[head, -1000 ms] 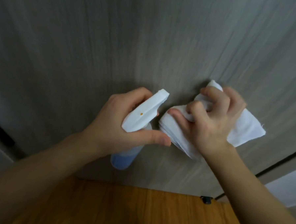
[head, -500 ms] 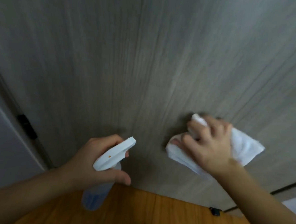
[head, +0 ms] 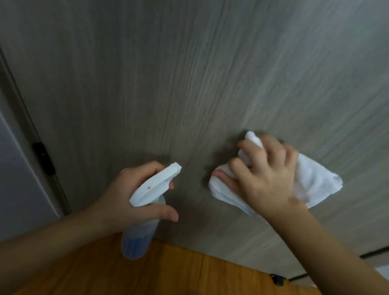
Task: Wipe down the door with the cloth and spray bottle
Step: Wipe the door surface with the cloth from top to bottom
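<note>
A grey-brown wood-grain door (head: 192, 79) fills most of the view, its face running from the top edge down to the orange-brown wooden floor (head: 182, 279) at the bottom. Along the left side stands a pale grey door frame (head: 9, 171), and a small black hinge (head: 43, 158) sits in the dark gap between frame and door. Near the door's lower right corner a small black door stop (head: 277, 279) sits on the floor, close to a thin dark line that runs off to the right. The left hand (head: 128, 195) grips a translucent plastic spray bottle with a white trigger head (head: 153, 188); the fingers wrap round the neck and the thumb lies across the front. The nozzle points toward the door, just short of it. The bottle's lower body hangs below the hand and holds a pale blue liquid, which fills only the bottom part. To the right, well apart from the bottle, the right hand (head: 266, 178) has its fingers curled over a crumpled white cloth (head: 315, 183) and presses it flat against the lower door. The cloth spreads out beyond the hand on both sides, its edges blurred.
</note>
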